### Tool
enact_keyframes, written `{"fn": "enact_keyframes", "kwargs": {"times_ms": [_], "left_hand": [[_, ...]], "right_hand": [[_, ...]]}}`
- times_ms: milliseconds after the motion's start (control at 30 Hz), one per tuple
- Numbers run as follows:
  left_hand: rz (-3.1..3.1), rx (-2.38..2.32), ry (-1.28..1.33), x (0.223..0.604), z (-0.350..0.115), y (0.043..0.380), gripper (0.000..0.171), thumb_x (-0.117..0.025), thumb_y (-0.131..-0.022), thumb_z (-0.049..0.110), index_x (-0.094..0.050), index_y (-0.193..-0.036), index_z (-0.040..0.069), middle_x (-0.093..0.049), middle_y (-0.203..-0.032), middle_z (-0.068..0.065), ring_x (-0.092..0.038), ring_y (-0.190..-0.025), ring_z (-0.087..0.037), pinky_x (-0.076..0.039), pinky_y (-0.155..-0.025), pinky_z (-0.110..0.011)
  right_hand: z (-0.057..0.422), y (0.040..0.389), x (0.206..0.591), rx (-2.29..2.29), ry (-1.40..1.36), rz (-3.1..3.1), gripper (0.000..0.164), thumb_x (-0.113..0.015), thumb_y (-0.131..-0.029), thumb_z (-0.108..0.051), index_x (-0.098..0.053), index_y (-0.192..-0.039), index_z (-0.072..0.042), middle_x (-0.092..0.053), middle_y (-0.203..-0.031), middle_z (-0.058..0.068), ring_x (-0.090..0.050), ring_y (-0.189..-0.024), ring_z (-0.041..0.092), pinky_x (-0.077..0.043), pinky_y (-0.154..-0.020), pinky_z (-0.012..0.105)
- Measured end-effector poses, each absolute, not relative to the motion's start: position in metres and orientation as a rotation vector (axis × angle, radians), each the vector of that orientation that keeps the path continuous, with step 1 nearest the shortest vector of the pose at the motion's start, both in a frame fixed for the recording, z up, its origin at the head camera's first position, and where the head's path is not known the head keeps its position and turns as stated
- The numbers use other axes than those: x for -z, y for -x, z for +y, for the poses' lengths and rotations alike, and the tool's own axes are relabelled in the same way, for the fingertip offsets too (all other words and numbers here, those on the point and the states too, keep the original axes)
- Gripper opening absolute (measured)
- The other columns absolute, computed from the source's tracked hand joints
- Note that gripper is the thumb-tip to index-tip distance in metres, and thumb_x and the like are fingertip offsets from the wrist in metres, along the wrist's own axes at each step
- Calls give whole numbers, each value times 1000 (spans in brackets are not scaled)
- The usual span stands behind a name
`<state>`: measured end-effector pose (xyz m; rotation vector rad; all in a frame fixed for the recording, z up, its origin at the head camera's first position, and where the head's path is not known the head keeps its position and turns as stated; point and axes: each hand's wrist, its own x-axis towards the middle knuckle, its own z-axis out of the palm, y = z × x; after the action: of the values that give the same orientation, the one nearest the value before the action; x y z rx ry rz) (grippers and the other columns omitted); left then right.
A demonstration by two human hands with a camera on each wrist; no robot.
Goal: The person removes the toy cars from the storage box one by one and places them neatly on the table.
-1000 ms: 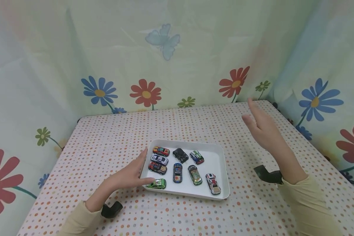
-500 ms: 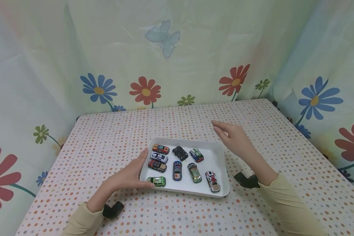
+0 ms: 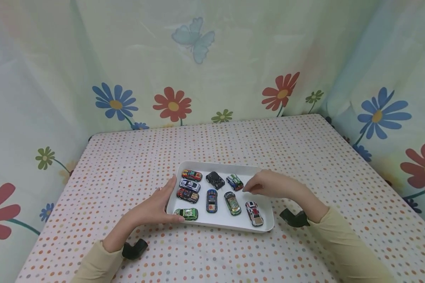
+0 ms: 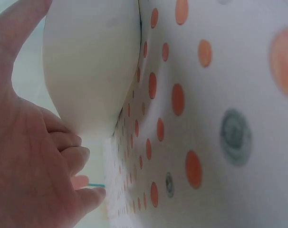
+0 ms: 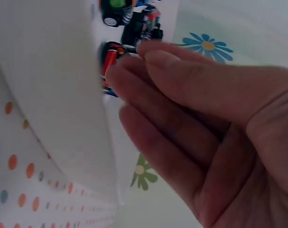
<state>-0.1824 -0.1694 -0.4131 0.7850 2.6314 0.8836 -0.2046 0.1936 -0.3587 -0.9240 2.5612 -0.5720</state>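
A white tray lay near the middle of the desk, which was covered by a cloth dotted in orange, red and green. Nine toy cars sat in the tray. At the far right of the back row stood a blue and green car, with a black car to its left and an orange car beyond that.

The right hand hung over the right part of the tray, its fingers loosely bent and pointing toward the blue and green car, close to it but holding nothing; the right wrist view showed the fingertips near a red-trimmed car, and contact could not be made out. Just below the hand stood a white and red car, with a green and gold car and a blue car to its left.

The left hand lay flat against the tray's left wall, fingers straight along the rim and thumb at the near left corner, beside a green car. The left wrist view showed the palm pressed to the tray's rounded white corner.

Both forearms wore pale yellow sleeves and dark wrist mounts. Floral curtains hung round the desk.
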Motion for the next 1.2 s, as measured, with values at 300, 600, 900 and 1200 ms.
{"fn": "enact_keyframes", "kwargs": {"times_ms": [300,600,900,1200], "left_hand": [[2633,-873,-776,412,-170,184,124,-76,-69,56,1,-149,1,-2,-154,-15,-5,-139,-27,-6,-108,-54],[2631,-862,-758,414,-170,184,125,-74,-68,59,1,-149,2,-2,-153,-15,-5,-138,-28,-5,-108,-51],[2627,-870,-751,415,-169,184,125,-74,-68,60,1,-149,2,-3,-154,-15,-7,-138,-29,-6,-109,-50],[2621,-875,-751,413,-169,183,124,-76,-69,56,1,-149,2,-3,-153,-16,-6,-139,-27,-6,-109,-49]], "right_hand": [[184,214,372,530,794,2791,19,-69,-86,-10,-71,-103,-3,-69,-97,6,-64,-88,19,-52,-74,33],[157,220,379,267,589,2923,26,-74,-79,-35,-69,-78,-9,-56,-62,-6,-47,-55,10,-39,-51,23],[151,220,391,103,601,3004,31,-77,-76,-34,-57,-65,-13,-49,-59,-5,-44,-55,10,-38,-51,23],[150,219,391,161,614,3037,35,-77,-75,-40,-55,-66,-13,-46,-59,-5,-41,-53,10,-34,-48,22]]}}
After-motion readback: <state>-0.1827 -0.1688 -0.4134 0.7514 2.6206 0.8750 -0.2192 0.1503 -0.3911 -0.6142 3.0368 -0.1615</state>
